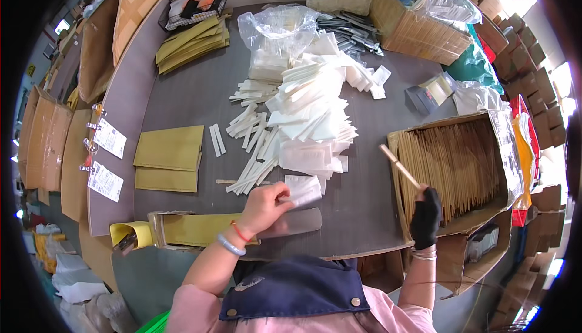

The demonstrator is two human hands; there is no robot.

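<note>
My bare left hand [264, 207], with a red cord and a pale bangle at its wrist, is closed in a pinch at the edge of a white printed slip [304, 190]. Below that hand lies a grey, round-ended flat piece [294, 222], beside a yellow-brown paper mailer [203, 228] along the table's near edge. My right hand [425, 216], in a black fingerless glove, is closed around a thin tan strip [400, 166]. It holds the strip tilted at the near left side of a carton [393, 145] packed with upright tan cardboard pieces [451, 166].
A loose heap of white slips [309, 105] covers the table's middle. Kraft mailers lie in stacks at left [168, 158] and far left [194, 42]. At the back are a clear plastic bag [273, 30], grey packets [348, 33] and a large carton [418, 33]. A low partition [121, 105] edges the left.
</note>
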